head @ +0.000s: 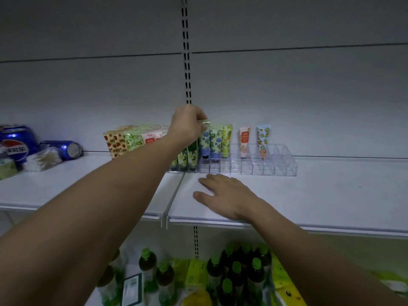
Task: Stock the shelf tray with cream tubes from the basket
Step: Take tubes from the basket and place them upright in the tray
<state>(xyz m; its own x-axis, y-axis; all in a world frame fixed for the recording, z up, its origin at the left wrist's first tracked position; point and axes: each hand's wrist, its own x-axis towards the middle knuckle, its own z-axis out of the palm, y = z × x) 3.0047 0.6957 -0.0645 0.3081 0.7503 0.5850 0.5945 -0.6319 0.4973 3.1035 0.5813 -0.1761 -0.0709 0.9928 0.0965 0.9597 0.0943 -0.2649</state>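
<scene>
A clear plastic tray [265,166] with many small compartments stands on the white shelf [331,195]. Several cream tubes stand cap-down in it. My left hand [187,124] pinches the top end of a blue-flowered tube [204,142] standing in the tray's left part. Beside it are another blue-flowered tube [215,143] and a yellow-green tube [226,140]. Farther right stand a pink tube [244,140] and an orange-fruit tube [263,140]. My right hand [225,195] rests flat on the shelf in front of the tray. The basket is out of view.
Boxed tubes [117,142] stand left of the tray. Blue cola cans [17,142] and cotton swab packs [42,160] lie at the far left. Green-capped bottles [236,277] fill the shelf below. A slotted upright [186,51] runs up the back wall.
</scene>
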